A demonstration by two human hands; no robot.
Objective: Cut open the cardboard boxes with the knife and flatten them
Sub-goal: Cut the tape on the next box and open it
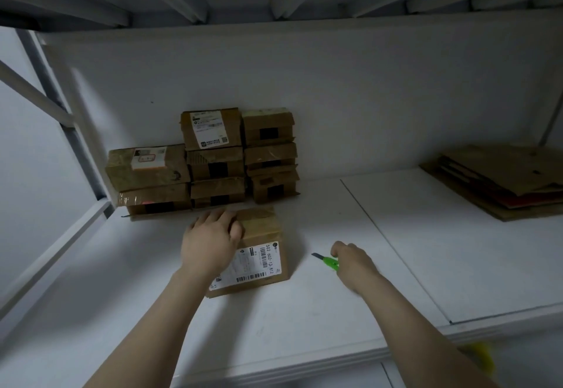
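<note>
One box [265, 235] sits under your left hand [210, 243], fingers curled over its far edge; your right hand [353, 262] grips the knife [330, 262] just beside it. It is probably light, stiff cardboard: pin the top and cut the taped seam.

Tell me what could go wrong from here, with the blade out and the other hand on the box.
1. The knife in the right hand has its blade out, pointing toward the box that the left hand holds; a slip could reach those fingers.
2. The box is held at one end only, so it may slide or turn on the smooth white shelf under the cut.
3. A shove could topple the stacked boxes close behind.
</note>
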